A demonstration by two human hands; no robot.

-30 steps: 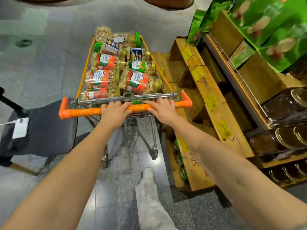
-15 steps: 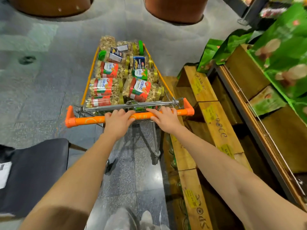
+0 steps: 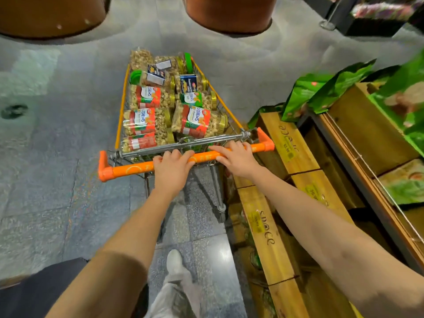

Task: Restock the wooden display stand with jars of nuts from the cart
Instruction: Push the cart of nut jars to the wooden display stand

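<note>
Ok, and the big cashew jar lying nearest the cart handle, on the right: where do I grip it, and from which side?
Grip the cashew jar around its labelled middle, from above. It lies on its side atop the other jars, gold lid pointing right, so its round body is free on top; the cart's metal bar likely blocks a reach from the handle side.

Jars of nuts [image 3: 190, 120] in the cart [image 3: 120, 125], wooden display stand [image 3: 296, 154] close on its right
</note>
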